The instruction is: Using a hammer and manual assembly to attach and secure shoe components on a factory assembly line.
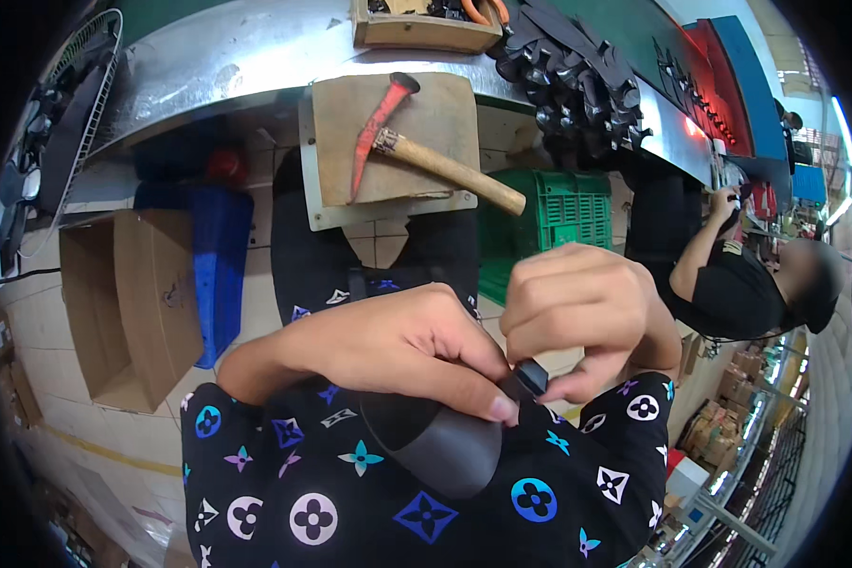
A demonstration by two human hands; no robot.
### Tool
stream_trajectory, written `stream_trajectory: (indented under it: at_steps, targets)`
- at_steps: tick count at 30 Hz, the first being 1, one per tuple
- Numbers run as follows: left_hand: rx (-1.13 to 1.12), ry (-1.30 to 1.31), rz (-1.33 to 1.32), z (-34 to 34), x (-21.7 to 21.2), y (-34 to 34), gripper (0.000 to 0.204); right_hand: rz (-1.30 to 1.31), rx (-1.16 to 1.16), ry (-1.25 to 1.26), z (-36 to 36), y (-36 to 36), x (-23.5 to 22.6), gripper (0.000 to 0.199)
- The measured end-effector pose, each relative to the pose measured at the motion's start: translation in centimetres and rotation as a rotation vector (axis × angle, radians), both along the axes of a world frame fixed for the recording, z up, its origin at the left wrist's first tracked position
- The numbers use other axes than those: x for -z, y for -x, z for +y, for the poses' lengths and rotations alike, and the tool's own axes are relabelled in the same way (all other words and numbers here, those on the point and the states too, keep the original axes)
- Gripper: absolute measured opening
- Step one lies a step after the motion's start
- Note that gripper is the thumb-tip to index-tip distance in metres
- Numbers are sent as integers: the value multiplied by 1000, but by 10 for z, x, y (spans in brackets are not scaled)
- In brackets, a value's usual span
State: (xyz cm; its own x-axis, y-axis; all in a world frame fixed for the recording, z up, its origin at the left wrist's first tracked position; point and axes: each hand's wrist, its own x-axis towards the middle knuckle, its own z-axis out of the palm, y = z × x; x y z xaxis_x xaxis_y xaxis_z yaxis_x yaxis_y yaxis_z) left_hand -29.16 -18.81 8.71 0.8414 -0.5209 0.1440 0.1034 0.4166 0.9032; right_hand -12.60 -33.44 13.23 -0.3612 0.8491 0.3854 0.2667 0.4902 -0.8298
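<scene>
Two clamped grips: left hand (412,341) on dark curved piece (454,454), right hand (582,312) on black tip (532,377); I'd brace left, work right gently.

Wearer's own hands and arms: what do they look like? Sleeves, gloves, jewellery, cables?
Left hand and right hand are ungloved, with no ring, watch or cable visible. Forearms are bare up to the left sleeve and right sleeve, both black, printed with flower-in-circle and pointed star-like motifs in white, blue and purple.
</scene>
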Motion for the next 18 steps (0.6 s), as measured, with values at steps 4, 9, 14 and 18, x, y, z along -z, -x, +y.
stream_trajectory:
  at_steps: [4, 9, 14, 18]
  targets:
    - [68, 68, -44, -1, 0, -3, 26, -50, -8, -49, -3, 11, -6, 39]
    - [143, -116, -53, 16, -4, -7, 21, 12, 72, -58, 1, 13, 2, 29]
    - [4, -204, -135, 15, -9, 11, 21, 59, -14, -82, 9, 15, 5, 27]
    - [-287, -418, -151, 27, -11, 11, 21, -316, 143, 39, 4, -12, -2, 57]
